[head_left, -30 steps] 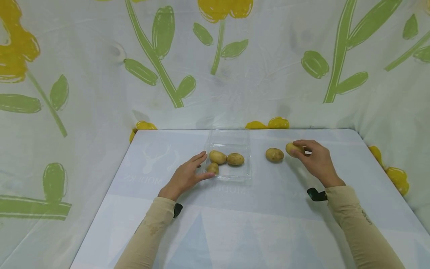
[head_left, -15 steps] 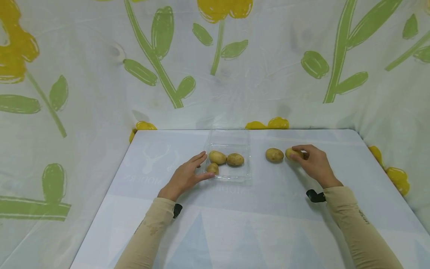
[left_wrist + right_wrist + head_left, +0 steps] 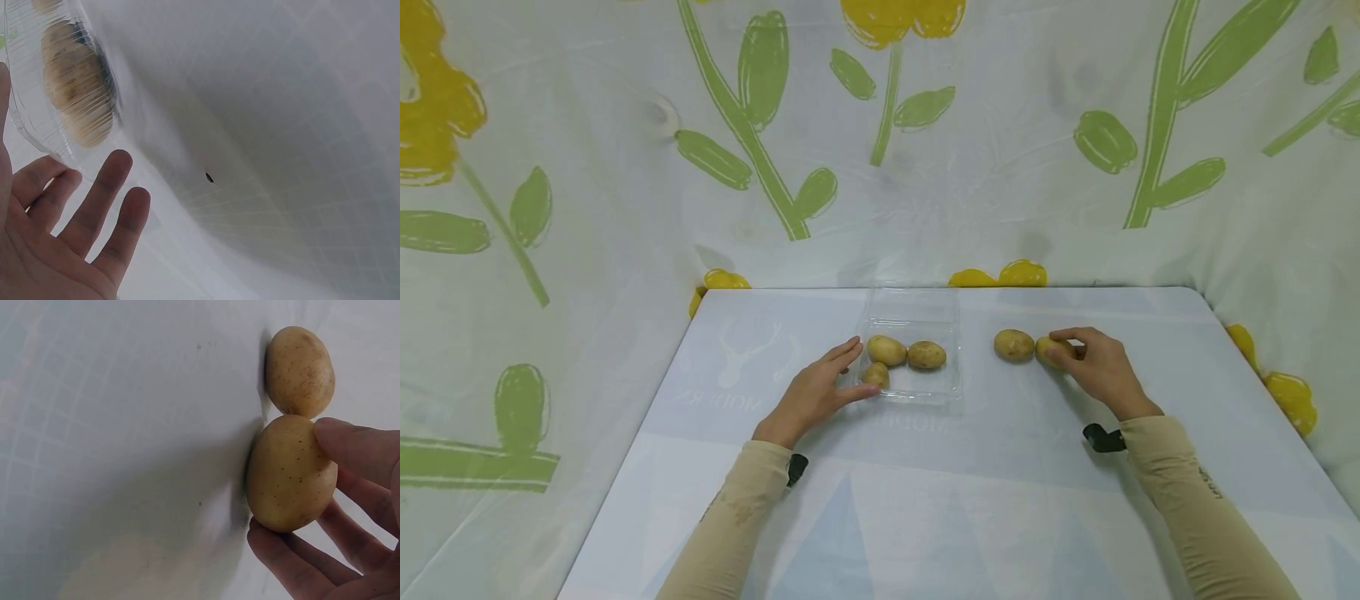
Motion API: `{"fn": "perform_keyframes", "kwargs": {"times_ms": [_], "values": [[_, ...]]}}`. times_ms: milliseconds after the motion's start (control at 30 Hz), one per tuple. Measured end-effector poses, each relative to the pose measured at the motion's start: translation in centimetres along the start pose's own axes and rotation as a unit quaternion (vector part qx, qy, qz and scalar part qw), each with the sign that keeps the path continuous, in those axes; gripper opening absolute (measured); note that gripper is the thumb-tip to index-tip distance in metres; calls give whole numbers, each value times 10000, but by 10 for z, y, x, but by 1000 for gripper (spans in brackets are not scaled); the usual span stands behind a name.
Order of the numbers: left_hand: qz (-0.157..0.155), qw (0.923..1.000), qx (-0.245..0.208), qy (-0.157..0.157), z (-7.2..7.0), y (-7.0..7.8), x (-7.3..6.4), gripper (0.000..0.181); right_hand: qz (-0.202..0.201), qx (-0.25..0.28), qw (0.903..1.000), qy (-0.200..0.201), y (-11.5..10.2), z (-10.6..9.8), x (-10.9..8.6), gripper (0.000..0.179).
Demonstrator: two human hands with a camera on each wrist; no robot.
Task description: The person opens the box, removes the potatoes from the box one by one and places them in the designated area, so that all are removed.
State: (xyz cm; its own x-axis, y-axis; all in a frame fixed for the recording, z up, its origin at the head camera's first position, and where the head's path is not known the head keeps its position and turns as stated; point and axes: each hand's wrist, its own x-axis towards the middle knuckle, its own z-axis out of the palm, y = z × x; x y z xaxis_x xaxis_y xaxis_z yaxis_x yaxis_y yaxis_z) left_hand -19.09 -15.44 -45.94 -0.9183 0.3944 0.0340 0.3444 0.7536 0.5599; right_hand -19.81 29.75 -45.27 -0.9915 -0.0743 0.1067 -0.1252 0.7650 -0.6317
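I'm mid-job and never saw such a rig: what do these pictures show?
There is no machine here: a person works with two bare hands. The wide picture comes from a camera on the head; the two close ones come from a camera on each wrist. On the pale table sits a clear plastic container with three potatoes inside. The left hand touches its left side, fingers spread. The right hand holds a fourth potato, close beside a fifth potato.

Site: sheet-walled booth (image 3: 880, 227); building type unclear.
Flower-printed sheeting (image 3: 1000, 183) rises beyond the far edge of the table (image 3: 970, 475) and along both sides; deer-head print (image 3: 730, 367) near its far left corner.
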Motion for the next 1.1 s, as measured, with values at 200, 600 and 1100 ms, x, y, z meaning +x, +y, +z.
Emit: {"fn": "perform_keyframes", "kwargs": {"times_ms": [200,600,1100], "values": [[75,10000,0,47,0,0,0,89,-44,-55,9999,-97,3,3,1,41],[87,9999,-65,33,1,-1,0,90,-130,-63,9995,-281,-1,2,0,45],[66,10000,-54,19,0,1,-2,89,-541,-245,9979,263,-16,-6,6,46]]}}
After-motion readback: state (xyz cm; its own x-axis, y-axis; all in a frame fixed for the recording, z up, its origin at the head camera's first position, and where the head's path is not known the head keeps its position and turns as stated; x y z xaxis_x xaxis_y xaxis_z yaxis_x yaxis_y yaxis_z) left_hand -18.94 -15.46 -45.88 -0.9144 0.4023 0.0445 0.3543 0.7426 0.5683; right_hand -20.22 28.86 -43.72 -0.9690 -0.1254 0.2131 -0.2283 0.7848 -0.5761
